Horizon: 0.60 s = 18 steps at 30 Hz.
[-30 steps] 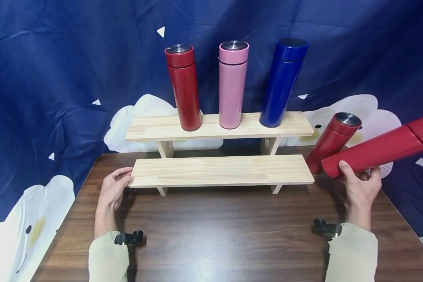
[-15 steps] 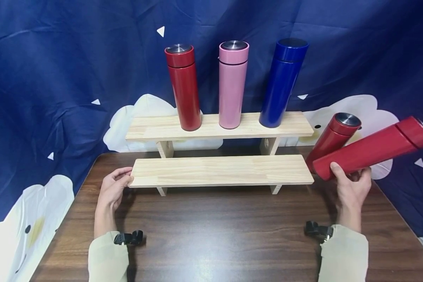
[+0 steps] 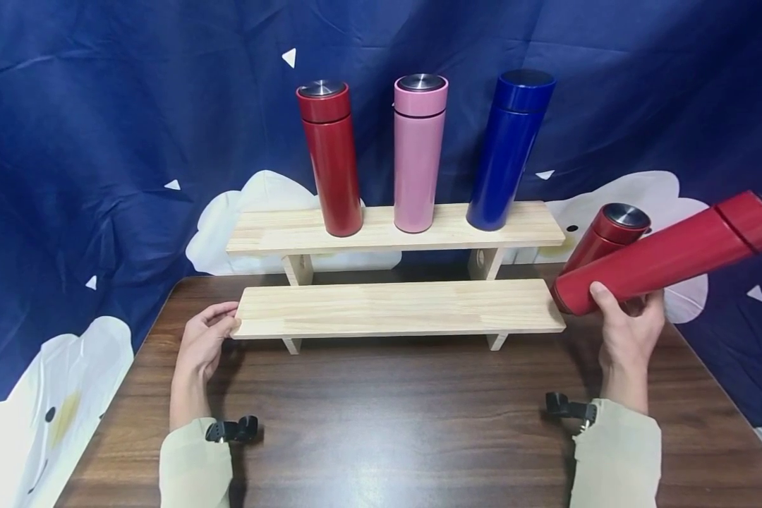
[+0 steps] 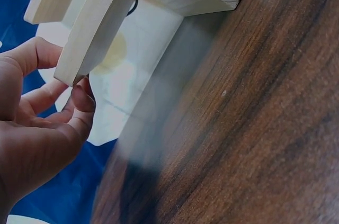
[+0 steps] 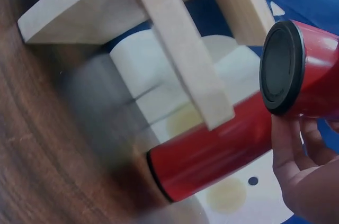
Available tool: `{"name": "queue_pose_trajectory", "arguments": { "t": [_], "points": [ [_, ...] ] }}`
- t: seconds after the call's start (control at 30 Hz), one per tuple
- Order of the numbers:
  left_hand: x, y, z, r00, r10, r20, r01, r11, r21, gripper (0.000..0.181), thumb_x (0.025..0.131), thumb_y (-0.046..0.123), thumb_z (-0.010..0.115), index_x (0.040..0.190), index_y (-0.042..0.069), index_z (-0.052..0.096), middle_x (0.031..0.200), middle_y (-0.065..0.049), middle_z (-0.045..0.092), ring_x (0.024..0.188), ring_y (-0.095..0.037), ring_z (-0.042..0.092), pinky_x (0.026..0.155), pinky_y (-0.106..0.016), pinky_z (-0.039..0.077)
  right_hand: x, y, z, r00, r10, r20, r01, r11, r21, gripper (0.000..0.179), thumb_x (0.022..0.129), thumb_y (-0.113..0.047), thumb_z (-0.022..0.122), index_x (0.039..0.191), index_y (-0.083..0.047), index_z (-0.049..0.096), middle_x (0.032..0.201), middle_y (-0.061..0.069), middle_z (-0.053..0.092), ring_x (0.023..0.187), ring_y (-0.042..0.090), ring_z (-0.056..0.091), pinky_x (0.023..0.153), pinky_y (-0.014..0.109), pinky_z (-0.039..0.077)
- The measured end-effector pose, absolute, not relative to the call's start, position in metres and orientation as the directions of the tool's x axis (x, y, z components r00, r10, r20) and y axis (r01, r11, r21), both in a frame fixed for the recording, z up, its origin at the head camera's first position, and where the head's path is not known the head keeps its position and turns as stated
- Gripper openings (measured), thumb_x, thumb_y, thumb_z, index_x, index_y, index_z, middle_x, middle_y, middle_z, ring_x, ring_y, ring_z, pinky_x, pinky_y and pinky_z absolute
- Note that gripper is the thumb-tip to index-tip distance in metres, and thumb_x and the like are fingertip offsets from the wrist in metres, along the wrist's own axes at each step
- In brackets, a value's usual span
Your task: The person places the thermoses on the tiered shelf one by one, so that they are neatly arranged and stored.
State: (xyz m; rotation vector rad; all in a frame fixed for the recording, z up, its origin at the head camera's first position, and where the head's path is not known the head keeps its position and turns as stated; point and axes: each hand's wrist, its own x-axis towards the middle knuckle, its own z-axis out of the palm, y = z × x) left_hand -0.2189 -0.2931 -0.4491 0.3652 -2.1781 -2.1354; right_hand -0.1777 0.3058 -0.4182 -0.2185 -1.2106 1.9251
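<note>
My right hand (image 3: 631, 335) grips a red thermos (image 3: 667, 254) near its base; the bottle tilts, its lid end up to the right. Its black bottom (image 5: 280, 68) faces the right wrist camera. Behind it, a second red thermos (image 3: 603, 236) stands on the table, partly covered by the held one. My left hand (image 3: 206, 339) pinches the left end of the lower board of a two-tier wooden shelf (image 3: 400, 307), thumb and fingers on either side of the wood (image 4: 79, 54). On the upper board stand a red thermos (image 3: 333, 159), a pink thermos (image 3: 420, 155) and a blue thermos (image 3: 511, 152).
The shelf rests on a dark brown wooden table (image 3: 381, 423). A blue cloth (image 3: 133, 106) with white cartoon shapes hangs close behind and at both sides. The standing red thermos is right beside the shelf's right end.
My right hand has carried the tilted red thermos left, its base now near the lower board's right end, and its lid end has risen slightly. The left hand stays in place.
</note>
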Motion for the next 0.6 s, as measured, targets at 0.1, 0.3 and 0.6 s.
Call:
{"name": "queue_pose_trajectory", "arguments": {
  "t": [0.1, 0.3, 0.6],
  "points": [
    [-0.219, -0.293, -0.449, -0.970, -0.216, -0.115, -0.119, 0.008, 0.993, 0.046, 0.086, -0.012, 0.054, 0.132, -0.017, 0.050, 0.099, 0.001, 0.061, 0.086, -0.007, 0.057, 0.070, -0.015, 0.047, -0.177, 0.303, -0.414, -0.645, 0.710, 0.282, -0.562, -0.191, -0.805, 0.066, 0.072, 0.020, 0.072, 0.132, -0.005, 0.061, 0.125, 0.016, 0.060, 0.112, 0.026, 0.057, 0.083, 0.025, 0.053],
    [-0.220, -0.294, -0.450, -0.968, -0.220, -0.122, -0.126, 0.006, 0.992, 0.047, 0.086, -0.011, 0.055, 0.133, -0.016, 0.050, 0.100, 0.001, 0.061, 0.085, -0.007, 0.057, 0.070, -0.015, 0.047, -0.178, 0.297, -0.410, -0.674, 0.679, 0.290, -0.531, -0.173, -0.830, 0.067, 0.073, 0.020, 0.072, 0.133, -0.005, 0.058, 0.124, 0.015, 0.060, 0.111, 0.025, 0.057, 0.086, 0.023, 0.052],
    [-0.219, -0.295, -0.450, -0.969, -0.214, -0.124, -0.124, -0.017, 0.992, 0.046, 0.087, -0.010, 0.056, 0.132, -0.016, 0.050, 0.097, 0.002, 0.062, 0.083, -0.008, 0.057, 0.067, -0.015, 0.046, -0.180, 0.283, -0.409, -0.740, 0.607, 0.291, -0.417, -0.074, -0.906, 0.067, 0.075, 0.010, 0.077, 0.136, -0.011, 0.056, 0.125, 0.008, 0.059, 0.111, 0.021, 0.057, 0.086, 0.020, 0.051]
  ]
}}
